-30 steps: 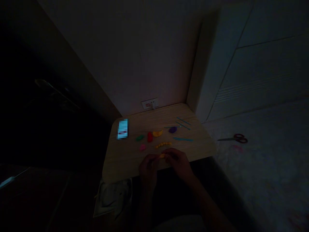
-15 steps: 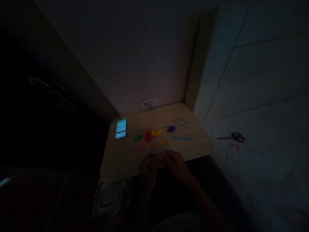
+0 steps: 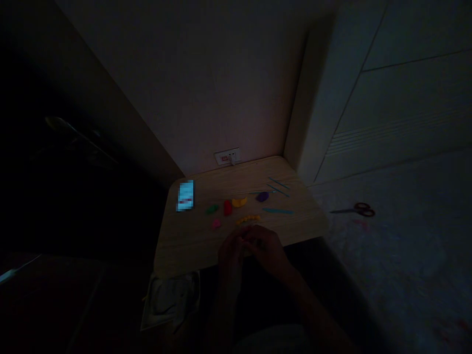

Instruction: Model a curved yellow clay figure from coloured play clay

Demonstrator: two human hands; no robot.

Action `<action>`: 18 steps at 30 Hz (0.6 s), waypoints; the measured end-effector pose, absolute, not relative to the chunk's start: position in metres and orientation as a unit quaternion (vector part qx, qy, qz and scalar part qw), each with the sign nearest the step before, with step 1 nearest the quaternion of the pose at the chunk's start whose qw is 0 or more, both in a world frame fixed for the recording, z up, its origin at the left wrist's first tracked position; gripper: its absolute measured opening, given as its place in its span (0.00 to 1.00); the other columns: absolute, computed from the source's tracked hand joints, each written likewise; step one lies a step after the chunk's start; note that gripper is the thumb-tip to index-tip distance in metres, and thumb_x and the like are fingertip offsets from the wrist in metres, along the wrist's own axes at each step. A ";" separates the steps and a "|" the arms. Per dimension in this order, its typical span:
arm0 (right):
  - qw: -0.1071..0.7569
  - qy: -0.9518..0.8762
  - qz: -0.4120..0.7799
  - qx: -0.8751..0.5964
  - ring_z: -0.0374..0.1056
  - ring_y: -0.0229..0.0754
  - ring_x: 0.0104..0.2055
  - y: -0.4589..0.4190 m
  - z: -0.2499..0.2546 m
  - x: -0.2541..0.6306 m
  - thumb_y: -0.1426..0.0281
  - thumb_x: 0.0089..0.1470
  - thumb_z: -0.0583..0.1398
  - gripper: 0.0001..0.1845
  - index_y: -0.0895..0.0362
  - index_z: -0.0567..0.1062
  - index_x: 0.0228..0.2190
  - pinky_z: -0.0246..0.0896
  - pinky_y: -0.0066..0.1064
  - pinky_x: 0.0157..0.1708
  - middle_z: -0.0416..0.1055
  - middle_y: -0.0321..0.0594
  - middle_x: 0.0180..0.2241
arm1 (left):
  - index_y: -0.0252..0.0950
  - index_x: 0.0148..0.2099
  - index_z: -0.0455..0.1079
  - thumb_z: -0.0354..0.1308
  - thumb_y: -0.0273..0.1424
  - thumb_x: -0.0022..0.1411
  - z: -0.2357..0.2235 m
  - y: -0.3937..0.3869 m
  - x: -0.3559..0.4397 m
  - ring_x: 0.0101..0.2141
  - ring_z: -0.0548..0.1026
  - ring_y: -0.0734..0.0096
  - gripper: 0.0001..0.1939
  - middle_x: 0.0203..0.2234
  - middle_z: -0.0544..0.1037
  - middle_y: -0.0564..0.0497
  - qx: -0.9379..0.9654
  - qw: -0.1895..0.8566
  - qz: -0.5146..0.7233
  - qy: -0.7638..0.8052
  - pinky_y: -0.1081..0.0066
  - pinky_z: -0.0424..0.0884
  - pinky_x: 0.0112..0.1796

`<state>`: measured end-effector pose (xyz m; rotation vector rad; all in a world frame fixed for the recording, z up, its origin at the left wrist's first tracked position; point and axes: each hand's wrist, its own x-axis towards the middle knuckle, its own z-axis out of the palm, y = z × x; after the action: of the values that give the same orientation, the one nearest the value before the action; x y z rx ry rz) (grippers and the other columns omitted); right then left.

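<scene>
In the dim head view, my left hand and my right hand meet over the front edge of the small wooden table. Their fingers are closed together around a small piece of modelling clay, mostly hidden by the fingers. Just beyond them lies a row of yellow-orange clay balls. Farther back are a yellow clay piece, a red clay lump, a green one, a pink one and a purple one.
A teal flat modelling tool and several thin sticks lie at the table's right. A lit phone rests at the left. Scissors lie on the floor at right. A tray stands at lower left; a wall socket is behind.
My hands have drawn closer together, the right fingers now reaching over the left fingertips. The orange clay seen between them earlier is now mostly covered. Things on the table have stayed put.
</scene>
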<state>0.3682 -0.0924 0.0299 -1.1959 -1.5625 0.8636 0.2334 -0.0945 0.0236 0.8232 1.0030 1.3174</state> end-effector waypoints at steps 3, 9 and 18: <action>0.473 -0.651 0.332 -0.493 0.73 0.47 0.41 -0.095 0.031 0.369 0.62 0.62 0.65 0.09 0.53 0.80 0.33 0.66 0.38 0.44 0.79 0.42 0.37 | 0.35 0.48 0.80 0.69 0.43 0.58 0.022 -0.098 0.240 0.50 0.81 0.53 0.20 0.50 0.83 0.39 0.301 0.631 0.577 0.422 0.60 0.78 0.50; 0.554 -0.619 0.224 -0.510 0.69 0.54 0.55 -0.098 0.046 0.367 0.58 0.63 0.58 0.20 0.54 0.74 0.53 0.65 0.47 0.54 0.73 0.51 0.53 | 0.39 0.60 0.74 0.64 0.42 0.62 0.026 -0.115 0.259 0.60 0.75 0.50 0.26 0.58 0.78 0.40 0.272 0.687 0.557 0.378 0.56 0.73 0.58; 0.308 -0.849 0.139 -0.407 0.34 0.65 0.77 -0.102 0.068 0.356 0.44 0.62 0.57 0.50 0.59 0.50 0.72 0.16 0.67 0.70 0.47 0.54 0.74 | 0.37 0.48 0.81 0.46 0.53 0.70 0.047 -0.124 0.253 0.55 0.77 0.52 0.30 0.48 0.81 0.37 0.409 0.561 0.542 0.473 0.54 0.75 0.53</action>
<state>0.3560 -0.1018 0.0681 -1.0751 -2.2442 0.3664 0.2527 -0.1235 0.0467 0.9636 1.1149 1.2768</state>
